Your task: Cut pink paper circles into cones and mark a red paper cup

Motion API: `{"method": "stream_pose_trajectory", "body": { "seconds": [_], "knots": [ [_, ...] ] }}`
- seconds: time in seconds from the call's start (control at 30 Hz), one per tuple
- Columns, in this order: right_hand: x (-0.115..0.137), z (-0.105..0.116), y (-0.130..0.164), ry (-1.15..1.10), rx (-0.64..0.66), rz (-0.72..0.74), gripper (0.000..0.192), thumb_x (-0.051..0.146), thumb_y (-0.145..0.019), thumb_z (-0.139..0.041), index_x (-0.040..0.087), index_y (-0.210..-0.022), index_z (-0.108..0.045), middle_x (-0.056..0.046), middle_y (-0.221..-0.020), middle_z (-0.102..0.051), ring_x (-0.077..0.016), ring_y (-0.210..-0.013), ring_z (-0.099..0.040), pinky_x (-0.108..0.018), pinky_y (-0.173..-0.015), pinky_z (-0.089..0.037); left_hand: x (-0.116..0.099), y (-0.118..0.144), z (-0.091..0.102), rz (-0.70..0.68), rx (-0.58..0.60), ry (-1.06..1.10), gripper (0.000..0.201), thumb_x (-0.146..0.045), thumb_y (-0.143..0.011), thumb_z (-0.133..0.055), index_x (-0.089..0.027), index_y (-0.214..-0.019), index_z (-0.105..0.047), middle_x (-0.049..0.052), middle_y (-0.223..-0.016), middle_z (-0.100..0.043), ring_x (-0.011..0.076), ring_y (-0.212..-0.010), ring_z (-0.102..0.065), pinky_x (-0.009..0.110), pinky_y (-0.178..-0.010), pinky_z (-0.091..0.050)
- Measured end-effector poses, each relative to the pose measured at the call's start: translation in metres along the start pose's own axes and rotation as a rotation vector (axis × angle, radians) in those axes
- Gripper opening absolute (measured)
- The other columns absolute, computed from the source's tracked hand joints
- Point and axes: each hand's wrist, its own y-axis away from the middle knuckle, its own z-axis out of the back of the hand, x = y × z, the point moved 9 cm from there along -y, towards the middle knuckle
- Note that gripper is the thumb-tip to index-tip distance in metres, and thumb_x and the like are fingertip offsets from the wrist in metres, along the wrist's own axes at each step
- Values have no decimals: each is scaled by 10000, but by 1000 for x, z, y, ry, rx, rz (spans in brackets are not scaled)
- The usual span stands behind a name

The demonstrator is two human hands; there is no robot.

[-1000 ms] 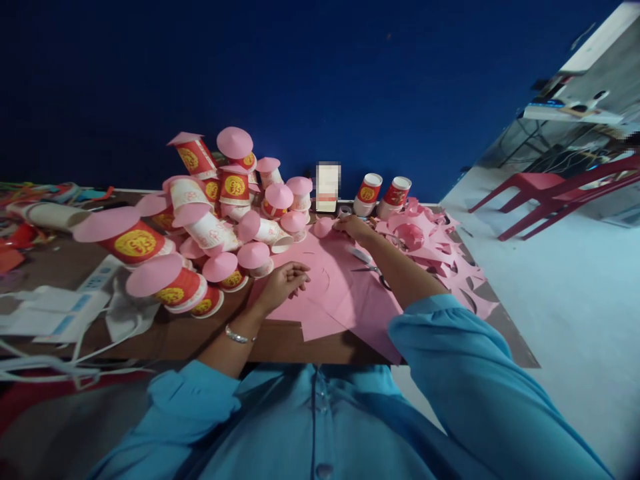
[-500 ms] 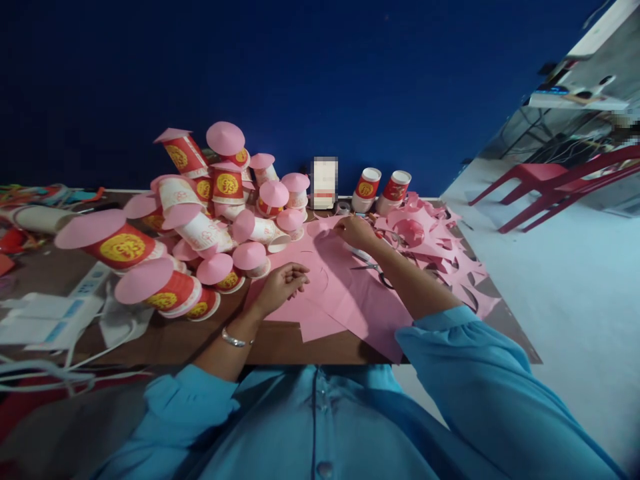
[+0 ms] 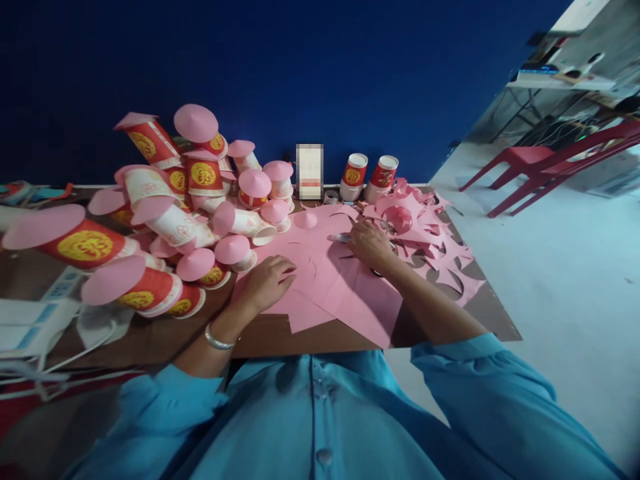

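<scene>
My left hand rests at the left edge of the pink paper sheets, its fingers loosely bent and apart, with nothing in them. Over the right part of the sheets, my right hand has its fingers closed around a slim whitish tube; one end sticks out to the left, the rest is hidden. Scissors lie mostly covered beneath that hand. A small pink paper cone sits on the far part of the sheets.
Paper cups with pink cone tops are piled on the left. Two cup stacks stand at the back, beside a blurred-out pale upright object. Pink paper offcuts cover the table's right. A red chair stands beyond.
My right hand has left the small pink cone and moved nearer and to the right, onto the tube. My left hand stays close to its place. The view has shifted slightly.
</scene>
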Motion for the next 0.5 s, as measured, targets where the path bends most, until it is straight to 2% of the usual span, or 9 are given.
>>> {"method": "stream_pose_trajectory", "body": {
  "seconds": [0.07, 0.13, 0.23, 0.3, 0.4, 0.5],
  "knots": [
    [-1, 2, -1, -21, -20, -8, 221, 199, -992, -618, 98, -1063, -801, -232, -1174, -754, -370, -1179, -638, -445, -984, -490, -2, -1, -1, -6, 51, -76, 104, -258, -890, -709, -231, -959, -782, 108, -1083, -775, 309, -1087, -697, 435, -994, -554],
    [3, 7, -3, -137, -67, 16, 228, 222, -992, -631, 127, -1125, -789, -196, -1195, -767, -331, -1141, -669, -410, -959, -501, -3, -6, 3, 10, 55, -102, 129, -261, -899, -710, -233, -998, -787, 104, -1114, -776, 297, -1048, -714, 412, -939, -571],
    [13, 7, -5, -605, -76, 90, 249, 342, -971, -677, 180, -1131, -779, -100, -1058, -799, -233, -928, -703, -330, -820, -522, -7, -22, 15, 4, -61, -23, 236, -271, -916, -705, -230, -1142, -758, 95, -1160, -767, 228, -912, -731, 367, -854, -597],
    [22, -4, -7, -933, 1, 115, 313, 441, -931, -707, 179, -1087, -781, -59, -934, -783, -185, -787, -666, -289, -704, -501, -9, -34, 20, -12, -167, 120, 338, -330, -887, -763, -201, -1195, -711, 108, -1193, -764, 204, -896, -736, 345, -812, -613],
    [31, -22, -8, -1179, 94, 96, 392, 515, -869, -743, 168, -1048, -785, -42, -874, -752, -153, -712, -615, -269, -638, -465, -10, -51, 11, -5, -192, 319, 513, -344, -815, -844, -183, -1264, -654, 121, -1191, -766, 174, -861, -732, 307, -753, -622],
    [32, -32, -6, -1234, 101, 91, 422, 543, -832, -767, 165, -1016, -795, -46, -874, -754, -163, -734, -627, -288, -680, -484, -15, -59, -2, -37, -179, 399, 483, -333, -819, -844, -181, -1241, -666, 112, -1167, -769, 175, -905, -735, 305, -778, -625]
  ]
}}
